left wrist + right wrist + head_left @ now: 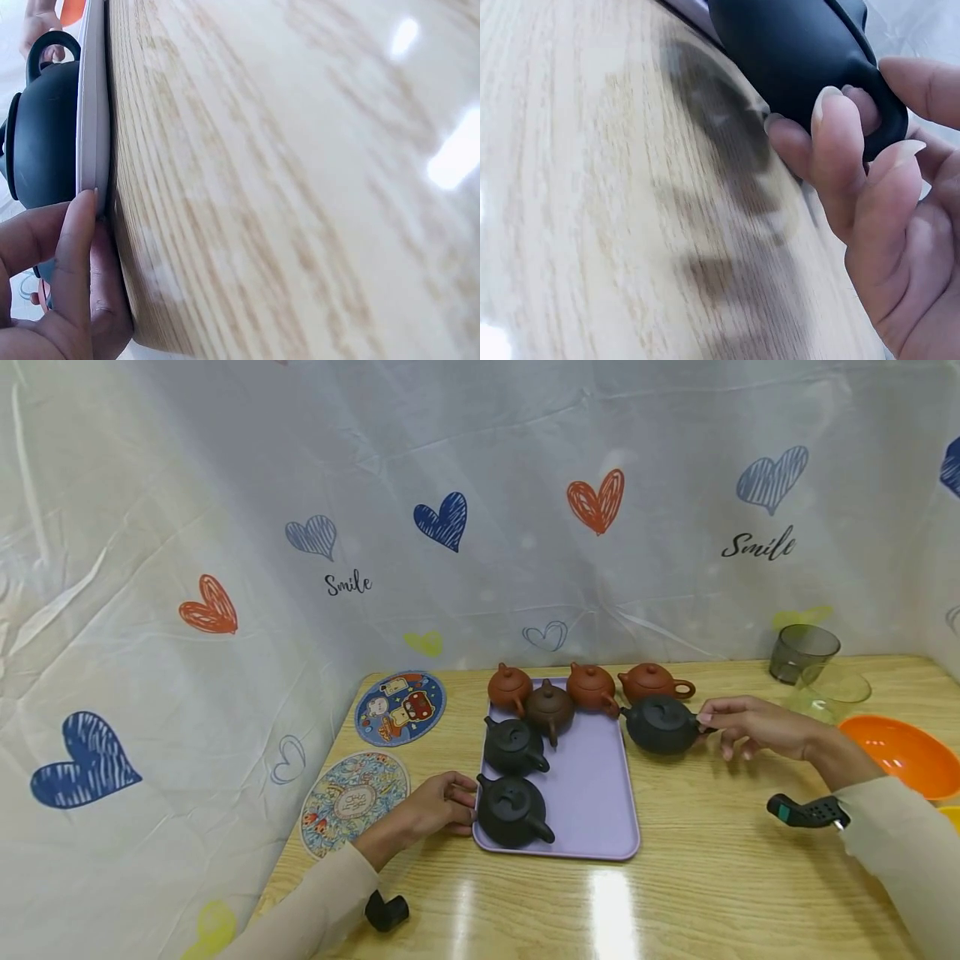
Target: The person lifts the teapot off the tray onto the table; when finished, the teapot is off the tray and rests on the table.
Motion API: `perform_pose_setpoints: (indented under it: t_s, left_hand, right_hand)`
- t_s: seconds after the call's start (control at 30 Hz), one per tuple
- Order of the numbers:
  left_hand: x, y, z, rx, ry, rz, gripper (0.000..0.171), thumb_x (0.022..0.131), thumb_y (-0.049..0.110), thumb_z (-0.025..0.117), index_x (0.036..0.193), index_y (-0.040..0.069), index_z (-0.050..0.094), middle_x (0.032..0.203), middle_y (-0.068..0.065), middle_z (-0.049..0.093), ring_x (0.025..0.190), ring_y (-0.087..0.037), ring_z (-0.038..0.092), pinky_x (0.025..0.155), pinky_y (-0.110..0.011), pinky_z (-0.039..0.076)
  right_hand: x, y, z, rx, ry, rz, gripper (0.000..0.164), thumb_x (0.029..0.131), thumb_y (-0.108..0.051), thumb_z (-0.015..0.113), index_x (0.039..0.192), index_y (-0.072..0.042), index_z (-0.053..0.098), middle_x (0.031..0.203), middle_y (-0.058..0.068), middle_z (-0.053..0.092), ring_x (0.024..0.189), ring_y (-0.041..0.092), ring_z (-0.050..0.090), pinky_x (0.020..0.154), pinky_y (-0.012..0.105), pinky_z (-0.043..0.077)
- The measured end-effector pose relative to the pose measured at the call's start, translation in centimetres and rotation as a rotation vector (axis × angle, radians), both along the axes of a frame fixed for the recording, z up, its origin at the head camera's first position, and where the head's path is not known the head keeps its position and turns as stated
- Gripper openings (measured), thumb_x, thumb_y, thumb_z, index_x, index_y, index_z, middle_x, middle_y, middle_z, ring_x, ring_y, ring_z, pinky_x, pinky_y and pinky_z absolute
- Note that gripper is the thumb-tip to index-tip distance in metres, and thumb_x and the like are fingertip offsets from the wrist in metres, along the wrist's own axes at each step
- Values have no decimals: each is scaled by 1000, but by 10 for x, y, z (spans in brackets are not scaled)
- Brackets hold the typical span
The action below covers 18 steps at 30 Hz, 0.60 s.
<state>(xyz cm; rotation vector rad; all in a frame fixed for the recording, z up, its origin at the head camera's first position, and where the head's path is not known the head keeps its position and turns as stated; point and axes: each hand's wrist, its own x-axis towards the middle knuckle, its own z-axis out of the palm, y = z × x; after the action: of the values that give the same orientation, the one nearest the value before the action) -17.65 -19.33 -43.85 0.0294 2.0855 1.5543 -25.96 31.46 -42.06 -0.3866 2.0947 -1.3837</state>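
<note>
A black teapot [661,725] is held by its handle in my right hand [761,727], just off the right edge of the lilac tray [592,810]. The right wrist view shows fingertips curled around and through the handle loop [889,120], the pot's shadow falling on the wood. My left hand [442,806] grips the tray's left rim, seen edge-on as a pale wall [91,150] in the left wrist view. Near it on the tray sit a black teapot [513,810] and another black teapot [513,746]. Behind them are a dark brown teapot [550,706] and two reddish ones, left [510,687] and right [592,687].
Beyond the held pot, a reddish teapot [649,682] stands right of the tray. Farther right are a grey glass [804,653], a yellowish clear glass [832,689] and an orange bowl [903,756]. Two round mats, dark blue [401,708] and floral [356,802], lie at the left.
</note>
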Motion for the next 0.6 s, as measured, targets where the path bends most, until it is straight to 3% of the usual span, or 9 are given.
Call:
perform_pose_setpoints:
  t_s: [0.6]
  left_hand:
    - [-2,0,-1,-1,-7,2,47,86,-5,65,130,-8,47,108,-19,57,82,-20,65,75,-33,64]
  right_hand:
    - [-5,3,-2,14,4,45,20,105,-21,48,113,-6,60,109,7,63,72,15,64,57,23,53]
